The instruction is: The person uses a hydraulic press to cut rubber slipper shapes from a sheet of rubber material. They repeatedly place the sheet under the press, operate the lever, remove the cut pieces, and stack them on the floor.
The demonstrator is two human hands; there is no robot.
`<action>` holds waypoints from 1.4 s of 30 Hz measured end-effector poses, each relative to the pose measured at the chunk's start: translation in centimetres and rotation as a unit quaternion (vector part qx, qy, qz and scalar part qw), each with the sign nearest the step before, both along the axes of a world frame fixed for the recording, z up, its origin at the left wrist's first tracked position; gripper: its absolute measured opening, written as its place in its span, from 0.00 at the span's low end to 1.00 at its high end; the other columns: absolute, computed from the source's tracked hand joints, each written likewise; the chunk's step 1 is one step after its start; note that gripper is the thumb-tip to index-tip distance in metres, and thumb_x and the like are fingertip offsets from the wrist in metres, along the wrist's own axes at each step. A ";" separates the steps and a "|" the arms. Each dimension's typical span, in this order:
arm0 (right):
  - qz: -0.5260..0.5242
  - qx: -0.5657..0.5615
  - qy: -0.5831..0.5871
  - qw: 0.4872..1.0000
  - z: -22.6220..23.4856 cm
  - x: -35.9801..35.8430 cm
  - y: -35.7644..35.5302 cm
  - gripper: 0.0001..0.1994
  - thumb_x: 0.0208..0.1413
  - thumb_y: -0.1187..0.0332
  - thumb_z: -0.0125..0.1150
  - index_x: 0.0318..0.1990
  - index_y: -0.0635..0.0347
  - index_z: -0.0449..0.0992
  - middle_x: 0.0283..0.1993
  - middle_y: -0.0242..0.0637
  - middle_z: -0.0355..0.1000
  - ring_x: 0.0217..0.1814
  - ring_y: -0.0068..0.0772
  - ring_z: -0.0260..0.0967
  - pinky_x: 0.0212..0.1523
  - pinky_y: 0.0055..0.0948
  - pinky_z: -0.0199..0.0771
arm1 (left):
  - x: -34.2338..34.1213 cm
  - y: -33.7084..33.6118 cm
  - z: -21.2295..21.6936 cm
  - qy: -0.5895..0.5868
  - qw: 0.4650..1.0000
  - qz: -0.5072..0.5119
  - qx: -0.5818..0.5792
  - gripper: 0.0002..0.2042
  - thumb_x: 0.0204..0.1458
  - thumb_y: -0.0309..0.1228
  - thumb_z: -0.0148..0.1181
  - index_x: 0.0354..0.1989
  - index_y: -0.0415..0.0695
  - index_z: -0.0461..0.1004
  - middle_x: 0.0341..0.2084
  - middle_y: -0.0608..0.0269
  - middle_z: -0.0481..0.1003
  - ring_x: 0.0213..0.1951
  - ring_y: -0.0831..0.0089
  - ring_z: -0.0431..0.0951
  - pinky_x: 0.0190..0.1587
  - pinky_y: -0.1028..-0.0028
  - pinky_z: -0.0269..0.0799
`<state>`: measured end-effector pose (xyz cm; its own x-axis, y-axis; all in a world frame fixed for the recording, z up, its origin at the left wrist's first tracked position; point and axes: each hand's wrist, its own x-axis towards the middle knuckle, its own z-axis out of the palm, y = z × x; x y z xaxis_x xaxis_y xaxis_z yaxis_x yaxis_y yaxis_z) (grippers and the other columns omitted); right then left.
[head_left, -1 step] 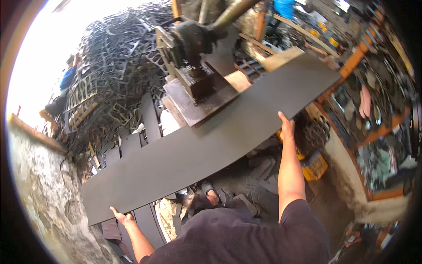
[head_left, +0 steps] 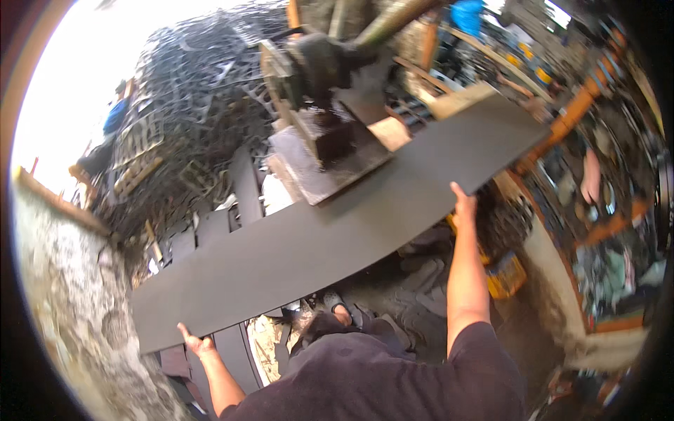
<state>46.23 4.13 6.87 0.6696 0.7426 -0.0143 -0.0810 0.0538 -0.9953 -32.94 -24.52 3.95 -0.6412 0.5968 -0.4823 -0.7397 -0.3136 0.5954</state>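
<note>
A long dark grey sheet (head_left: 267, 263), like rubber or foam, stretches slantwise from the lower left to the upper right. My left hand (head_left: 196, 342) grips its near edge close to the left end, thumb on top and the fingers hidden beneath. Farther right, my right hand (head_left: 463, 207) holds the same edge in the same way. The sheet's middle passes under the square metal plate (head_left: 344, 168) of a heavy press (head_left: 316, 91). I cannot tell whether plate and sheet touch.
A heap of black cut-out scrap webbing (head_left: 196, 91) rises behind on the left, beside a rough wall (head_left: 77, 288). Wooden shelves with soles and scraps (head_left: 604, 274) line the right. A yellow container (head_left: 505, 275) and dark offcuts (head_left: 425, 288) lie below the sheet.
The view has shifted slightly, and the surroundings are more blurred. Both hands keep their hold on the sheet, which lies nearly the same under the press.
</note>
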 end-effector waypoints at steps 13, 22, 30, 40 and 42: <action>0.034 0.043 0.143 0.988 -1.3 5.5 25.6 0.29 0.67 0.57 0.54 0.68 0.70 0.68 0.71 0.53 0.66 0.70 0.53 0.64 0.70 0.46 0.63 | 19.0 9.8 -7.1 -0.073 0.997 0.036 -0.019 0.17 0.61 0.34 0.67 0.55 0.39 0.74 0.51 0.55 0.79 0.55 0.62 0.79 0.62 0.63 0.77; 0.166 -0.266 -0.551 0.774 -8.3 7.4 32.9 0.20 0.57 0.70 0.51 0.54 0.69 0.80 0.55 0.62 0.77 0.55 0.65 0.75 0.57 0.52 0.73 | 25.7 10.4 -4.9 -0.016 0.997 0.021 -0.069 0.23 0.61 0.36 0.67 0.60 0.38 0.71 0.56 0.56 0.75 0.60 0.62 0.73 0.69 0.59 0.65; 0.242 -0.187 -0.420 0.854 -6.7 8.7 26.1 0.18 0.48 0.68 0.60 0.43 0.72 0.81 0.42 0.61 0.79 0.47 0.64 0.75 0.50 0.51 0.73 | 23.9 10.3 -5.6 -0.040 0.998 -0.058 -0.001 0.27 0.66 0.43 0.59 0.68 0.41 0.66 0.64 0.51 0.70 0.61 0.56 0.74 0.58 0.51 0.76; 0.182 -0.223 -0.553 0.782 -4.2 11.6 1.4 0.12 0.59 0.61 0.60 0.42 0.61 0.79 0.44 0.51 0.74 0.49 0.60 0.73 0.49 0.55 0.74 | 22.0 15.4 -3.1 0.050 0.995 -0.089 -0.015 0.17 0.60 0.36 0.68 0.52 0.38 0.78 0.49 0.58 0.82 0.49 0.64 0.82 0.53 0.66 0.80; 0.187 -0.251 -0.530 0.788 -4.8 13.2 -2.9 0.12 0.58 0.62 0.61 0.42 0.61 0.79 0.44 0.51 0.74 0.48 0.60 0.73 0.49 0.55 0.74 | 21.5 16.3 -3.2 0.073 0.985 -0.157 0.002 0.16 0.60 0.35 0.69 0.51 0.39 0.79 0.48 0.58 0.82 0.48 0.65 0.82 0.54 0.68 0.79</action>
<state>59.42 1.27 2.06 0.2395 0.9696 0.0509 0.8931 -0.1995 -0.4032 -11.42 -8.17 0.74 -0.4870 0.7787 -0.3955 -0.7072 -0.0859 0.7017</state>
